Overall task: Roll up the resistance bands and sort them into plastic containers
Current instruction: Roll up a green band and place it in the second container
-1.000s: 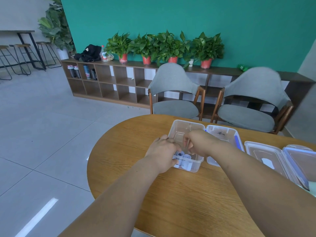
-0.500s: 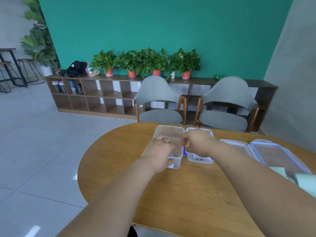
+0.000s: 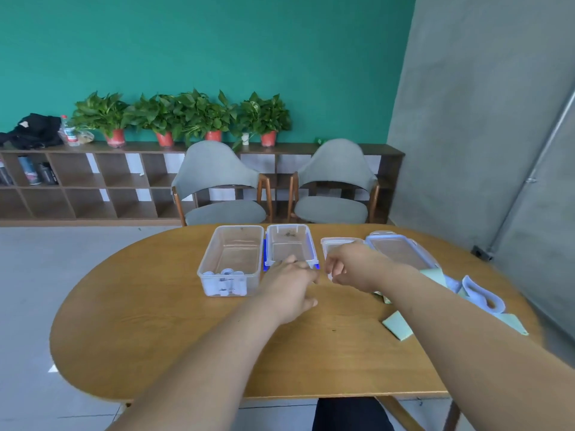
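I judge I am between bands: the stowing is done for one and the next is not yet picked up. My left hand (image 3: 291,283) hangs just above the table (image 3: 174,321), fingers relaxed and holding nothing, right beside the near corner of the left box (image 3: 236,256). My right hand (image 3: 350,269) hovers close to it, fingers loosely curled. The frame is smeared by motion there, but I make out nothing in its grasp.

The finished rolls (image 3: 225,279) stand packed at the near end of the left box. The loose bands lie on the table to my right, partly under my right forearm, well apart from that box.

The next move calls for swinging the right hand out to that pile, lifting a single band free of the others, laying it flat and winding it tight from one end so it does not spring open. After that I must choose the box that matches its colour.

The count: four clear plastic pieces in a row across the table. These are the left box, a tray with blue clips (image 3: 287,244) touching it, a third box (image 3: 334,244) half hidden behind my right hand, and a blue-rimmed lid (image 3: 398,248) at the far right. I see three roll tops in the left box, perhaps more beneath. Of loose bands there is one pale band (image 3: 482,295) looped on itself. Several green pieces show, the clearest being the green band (image 3: 397,328) nearest me, and my arm hides how many bands these make.
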### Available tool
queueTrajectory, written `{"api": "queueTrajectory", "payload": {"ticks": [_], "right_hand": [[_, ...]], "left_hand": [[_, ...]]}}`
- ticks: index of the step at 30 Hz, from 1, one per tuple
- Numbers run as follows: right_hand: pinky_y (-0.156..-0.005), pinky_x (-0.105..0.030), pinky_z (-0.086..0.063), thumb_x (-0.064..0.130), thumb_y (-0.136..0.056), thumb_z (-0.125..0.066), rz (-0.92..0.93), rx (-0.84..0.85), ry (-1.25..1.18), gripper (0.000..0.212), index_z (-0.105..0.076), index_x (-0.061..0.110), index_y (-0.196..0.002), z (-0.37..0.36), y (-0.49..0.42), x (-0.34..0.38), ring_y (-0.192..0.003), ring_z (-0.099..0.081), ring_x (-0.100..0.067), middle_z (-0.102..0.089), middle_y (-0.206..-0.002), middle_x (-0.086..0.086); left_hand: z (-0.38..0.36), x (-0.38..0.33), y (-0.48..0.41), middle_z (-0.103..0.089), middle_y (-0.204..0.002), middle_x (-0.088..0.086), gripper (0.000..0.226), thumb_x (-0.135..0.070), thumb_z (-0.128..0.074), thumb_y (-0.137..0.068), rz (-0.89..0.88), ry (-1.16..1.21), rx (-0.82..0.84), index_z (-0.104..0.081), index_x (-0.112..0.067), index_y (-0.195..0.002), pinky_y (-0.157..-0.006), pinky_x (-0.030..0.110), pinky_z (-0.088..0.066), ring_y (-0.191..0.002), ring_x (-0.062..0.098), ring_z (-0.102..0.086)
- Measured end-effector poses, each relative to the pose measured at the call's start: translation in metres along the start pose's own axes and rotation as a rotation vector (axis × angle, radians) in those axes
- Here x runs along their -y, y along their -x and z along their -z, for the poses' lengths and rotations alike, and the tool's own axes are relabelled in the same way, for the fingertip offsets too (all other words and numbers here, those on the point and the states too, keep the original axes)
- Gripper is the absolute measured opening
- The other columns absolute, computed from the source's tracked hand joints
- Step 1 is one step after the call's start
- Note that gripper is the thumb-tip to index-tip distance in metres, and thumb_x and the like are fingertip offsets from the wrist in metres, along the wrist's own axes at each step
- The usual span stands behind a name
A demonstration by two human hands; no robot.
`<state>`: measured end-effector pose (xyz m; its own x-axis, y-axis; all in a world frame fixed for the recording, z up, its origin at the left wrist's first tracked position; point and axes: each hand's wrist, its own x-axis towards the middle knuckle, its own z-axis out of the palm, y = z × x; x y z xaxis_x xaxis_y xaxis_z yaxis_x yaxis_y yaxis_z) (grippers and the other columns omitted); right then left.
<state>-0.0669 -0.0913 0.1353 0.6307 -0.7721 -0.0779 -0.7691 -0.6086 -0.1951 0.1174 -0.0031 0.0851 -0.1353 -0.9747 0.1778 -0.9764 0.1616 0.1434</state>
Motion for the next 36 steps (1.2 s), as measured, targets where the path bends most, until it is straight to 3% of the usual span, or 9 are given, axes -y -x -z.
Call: {"api": "queueTrajectory", "payload": {"ticks": [8, 15, 18, 21, 24, 27, 32, 36], "right_hand": [[-0.084, -0.029, -0.057, 0.017, -0.090, -0.068, -0.137, -0.003, -0.039, 0.018, -0.070, 0.034, -0.095, -0.003, 0.047, -0.062, -0.095, -0.066, -0.004, -0.074, -0.091, 0.016], [-0.062, -0.009, -0.043, 0.017, -0.092, -0.069, -0.219, -0.006, -0.064, 0.017, -0.072, 0.031, -0.102, -0.006, 0.077, -0.109, -0.098, -0.066, -0.006, -0.075, -0.100, 0.014], [-0.067, -0.013, -0.044, 0.020, -0.089, -0.077, -0.260, 0.018, -0.088, 0.018, -0.072, 0.033, -0.102, -0.019, 0.088, -0.131, -0.093, -0.064, -0.004, -0.071, -0.098, 0.017], [-0.077, -0.021, -0.050, 0.027, -0.083, -0.085, -0.281, 0.052, -0.079, 0.028, -0.074, 0.036, -0.107, -0.037, 0.093, -0.143, -0.089, -0.059, 0.001, -0.064, -0.093, 0.022], [-0.087, -0.027, -0.053, 0.029, -0.079, -0.088, -0.277, 0.091, -0.070, 0.038, -0.072, 0.038, -0.113, -0.056, 0.092, -0.146, -0.099, -0.060, -0.003, -0.063, -0.099, 0.023], [-0.093, -0.033, -0.055, 0.034, -0.082, -0.086, -0.278, 0.084, -0.040, 0.036, -0.072, 0.039, -0.115, -0.075, 0.088, -0.148, -0.109, -0.062, -0.009, -0.065, -0.113, 0.019], [-0.083, -0.037, -0.058, 0.034, -0.092, -0.071, -0.260, -0.030, 0.034, 0.008, -0.073, 0.039, -0.097, -0.090, 0.083, -0.153, -0.098, -0.067, -0.015, -0.066, -0.107, 0.012], [-0.076, -0.035, -0.055, 0.027, -0.100, -0.056, -0.237, -0.088, 0.045, 0.012, -0.066, 0.033, -0.096, -0.093, 0.080, -0.151, -0.091, -0.065, -0.019, -0.066, -0.103, 0.005]], "left_hand": [[-0.024, -0.061, -0.027, -0.060, -0.137, -0.009, 0.042, -0.046, -0.072, -0.094, -0.154, 0.008, 0.031, -0.064, -0.037, -0.134, -0.105, 0.038, -0.040, -0.129, 0.019, -0.041], [-0.041, -0.107, -0.047, -0.059, -0.141, -0.010, 0.041, -0.047, -0.070, -0.096, -0.217, 0.051, 0.046, -0.063, -0.035, -0.135, -0.109, 0.037, -0.040, -0.135, 0.018, -0.042], [-0.053, -0.126, -0.055, -0.060, -0.141, -0.007, 0.041, -0.044, -0.068, -0.098, -0.238, 0.048, 0.067, -0.063, -0.031, -0.137, -0.109, 0.037, -0.040, -0.136, 0.019, -0.044], [-0.068, -0.140, -0.059, -0.065, -0.131, -0.004, 0.037, -0.041, -0.067, -0.099, -0.213, 0.026, 0.105, -0.064, -0.028, -0.134, -0.100, 0.038, -0.047, -0.128, 0.022, -0.053], [-0.083, -0.144, -0.062, -0.066, -0.122, -0.001, 0.027, -0.036, -0.068, -0.098, -0.191, -0.013, 0.149, -0.065, -0.025, -0.123, -0.092, 0.040, -0.052, -0.119, 0.025, -0.058], [-0.096, -0.142, -0.061, -0.061, -0.122, -0.003, 0.025, -0.031, -0.067, -0.100, -0.184, 0.006, 0.187, -0.065, -0.026, -0.124, -0.094, 0.042, -0.052, -0.117, 0.026, -0.059], [-0.109, -0.135, -0.062, -0.059, -0.123, -0.008, 0.030, -0.030, -0.068, -0.099, -0.121, 0.150, 0.158, -0.066, -0.030, -0.129, -0.094, 0.042, -0.053, -0.117, 0.021, -0.058], [-0.110, -0.130, -0.062, -0.060, -0.118, -0.008, 0.025, -0.031, -0.070, -0.098, -0.081, 0.199, 0.146, -0.066, -0.029, -0.122, -0.091, 0.042, -0.054, -0.113, 0.020, -0.058]]}}
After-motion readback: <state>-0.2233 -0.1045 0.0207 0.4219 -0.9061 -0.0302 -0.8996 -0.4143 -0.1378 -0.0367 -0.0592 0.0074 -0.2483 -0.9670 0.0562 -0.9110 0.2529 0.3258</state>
